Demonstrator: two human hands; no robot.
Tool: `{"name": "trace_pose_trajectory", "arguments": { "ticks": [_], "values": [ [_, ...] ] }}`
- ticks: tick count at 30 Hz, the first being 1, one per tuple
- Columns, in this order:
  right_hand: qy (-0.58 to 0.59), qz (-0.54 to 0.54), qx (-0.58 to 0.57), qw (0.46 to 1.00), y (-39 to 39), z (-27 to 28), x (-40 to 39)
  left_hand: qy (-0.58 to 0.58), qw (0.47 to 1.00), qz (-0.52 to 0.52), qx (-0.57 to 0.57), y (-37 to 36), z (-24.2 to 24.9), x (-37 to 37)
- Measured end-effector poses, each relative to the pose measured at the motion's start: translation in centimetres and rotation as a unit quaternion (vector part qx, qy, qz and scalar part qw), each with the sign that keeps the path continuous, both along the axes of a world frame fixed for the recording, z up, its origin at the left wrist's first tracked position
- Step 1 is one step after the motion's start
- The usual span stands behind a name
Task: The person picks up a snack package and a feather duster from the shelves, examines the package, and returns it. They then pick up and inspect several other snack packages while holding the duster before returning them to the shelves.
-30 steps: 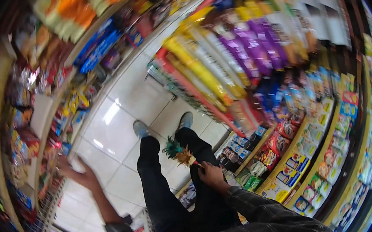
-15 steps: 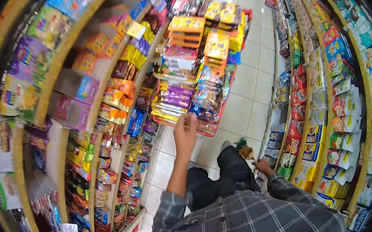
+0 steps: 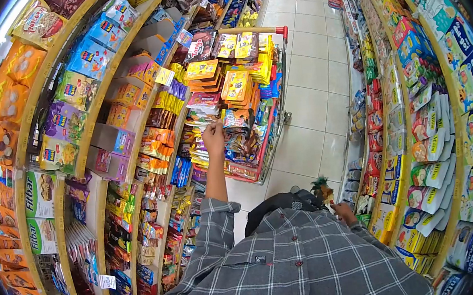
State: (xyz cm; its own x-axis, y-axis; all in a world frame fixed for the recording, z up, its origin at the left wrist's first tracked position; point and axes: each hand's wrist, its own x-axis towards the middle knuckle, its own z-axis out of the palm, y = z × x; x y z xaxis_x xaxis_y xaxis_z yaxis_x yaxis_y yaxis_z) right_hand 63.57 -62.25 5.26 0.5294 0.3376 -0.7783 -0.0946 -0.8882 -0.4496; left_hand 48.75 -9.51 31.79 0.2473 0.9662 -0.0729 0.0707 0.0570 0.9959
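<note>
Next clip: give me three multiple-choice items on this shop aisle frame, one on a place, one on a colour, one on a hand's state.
1. Where is the left hand?
A. at the packets in the cart
B. on the floor
C. on the right-side shelf

2. What colour is the cart's handle?
A. green
B. red
C. white

3. What is the right hand doing?
A. hanging open and bare
B. pushing the cart
C. gripping a feather duster

Answers:
1. A, the raised left hand is at the packets piled in the cart.
2. B, the bar at the cart's far end ends in a red grip.
3. C, the right hand is closed low by the hip, with the duster's feathers sticking out above it.
</note>
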Motion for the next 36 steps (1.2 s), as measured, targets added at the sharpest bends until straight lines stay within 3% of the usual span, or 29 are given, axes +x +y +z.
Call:
{"name": "trace_pose_trajectory", "arguments": {
  "ticks": [1,4,8,10,13,14,16,17,19,22,24,26,27,30,31,34,35,36],
  "values": [
    [-0.003,-0.004,-0.001,1.000,0.7,0.5,0.8,0.021,0.997,-0.011,0.067,0.4,-1.2,-1.0],
    [-0.021,0.006,0.004,1.000,1.3,-1.0,3.3,-0.058,0.997,-0.028,0.044,-1.6,-0.8,-5.0],
    [-0.032,-0.030,0.068,0.997,5.0,3.4,5.1,-0.288,0.951,0.053,-0.099,-6.8,1.8,-10.4],
    [-0.050,-0.029,0.117,0.991,7.0,4.1,6.2,-0.351,0.908,0.114,-0.201,-9.3,1.7,-13.0],
    [-0.090,-0.031,0.237,0.967,11.0,4.4,8.2,-0.356,0.887,0.157,-0.250,-13.5,-0.1,-16.2],
    [-0.075,-0.101,0.293,0.948,13.4,7.6,8.1,-0.343,0.891,0.153,-0.257,-15.4,0.8,-16.2],
    [-0.026,-0.213,0.393,0.894,18.6,15.2,6.9,-0.414,0.832,0.150,-0.337,-17.7,-0.4,-18.1],
    [-0.048,-0.196,0.421,0.884,20.9,19.8,5.4,-0.449,0.811,0.174,-0.332,-18.7,0.3,-18.4],
    [-0.042,-0.041,0.453,0.890,23.9,26.4,2.4,-0.505,0.790,0.192,-0.289,-19.6,0.7,-18.9],
    [-0.055,0.233,0.461,0.854,26.0,31.6,-3.4,-0.449,0.852,0.167,-0.210,-19.6,2.0,-20.3],
    [-0.013,0.424,0.434,0.795,27.0,36.4,-8.9,-0.435,0.850,0.199,-0.221,-19.4,2.4,-22.1],
    [-0.077,0.520,0.438,0.729,27.6,35.6,-12.7,-0.532,0.796,0.132,-0.257,-19.6,1.7,-25.0],
    [-0.108,0.563,0.438,0.692,27.9,34.7,-14.4,-0.547,0.797,0.110,-0.233,-19.5,2.7,-25.7],
    [-0.094,0.467,0.392,0.787,29.2,31.4,-16.0,-0.452,0.839,0.229,-0.196,-20.5,4.1,-28.1],
    [-0.134,0.436,0.349,0.819,29.7,31.8,-17.0,-0.468,0.838,0.203,-0.197,-21.0,3.6,-29.7],
    [-0.102,0.449,0.419,0.782,28.5,33.0,-21.8,-0.459,0.828,0.247,-0.206,-22.6,2.9,-33.4],
    [-0.085,0.509,0.389,0.763,27.7,33.9,-23.8,-0.469,0.830,0.233,-0.195,-23.1,2.8,-34.5],
    [-0.065,0.527,0.470,0.705,27.0,32.7,-25.5,-0.445,0.820,0.278,-0.228,-23.9,3.6,-35.4]
  ]
}}
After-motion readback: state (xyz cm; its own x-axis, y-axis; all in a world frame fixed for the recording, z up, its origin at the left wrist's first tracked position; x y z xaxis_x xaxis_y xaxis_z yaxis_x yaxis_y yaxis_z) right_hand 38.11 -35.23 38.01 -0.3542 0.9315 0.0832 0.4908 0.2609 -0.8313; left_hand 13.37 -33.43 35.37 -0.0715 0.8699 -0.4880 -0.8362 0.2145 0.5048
